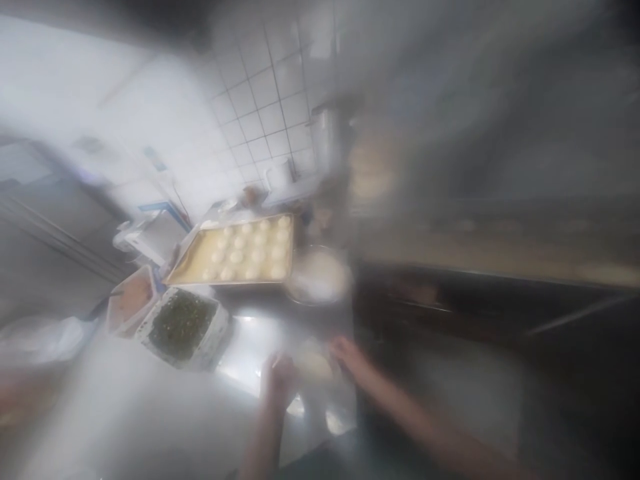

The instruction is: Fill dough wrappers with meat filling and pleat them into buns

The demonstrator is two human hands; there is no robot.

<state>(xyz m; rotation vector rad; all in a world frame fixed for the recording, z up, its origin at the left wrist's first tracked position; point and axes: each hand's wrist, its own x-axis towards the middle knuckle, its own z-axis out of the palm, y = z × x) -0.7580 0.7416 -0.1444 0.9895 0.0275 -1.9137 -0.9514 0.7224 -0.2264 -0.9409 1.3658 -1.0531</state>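
Motion blur smears most of the head view. Low in the middle, a pale flat round piece [315, 365], which looks like dough, is between my two hands over a shiny metal worktop. My left hand [278, 379] is at its left edge and looks curled, but its fingers are too smeared to make out. At the right edge, my right hand [346, 352] reaches in with its fingertips close to the piece. Whether either hand grips it or only touches it, I cannot tell.
Rows of pale dough balls lie on a rectangular tray [197, 252] behind my hands. A round bowl [320, 277] with something white stands to its right. Left are a white tub of chopped greens [183, 327] and a tub of orange-pink contents [133, 300]. Tiled wall behind.
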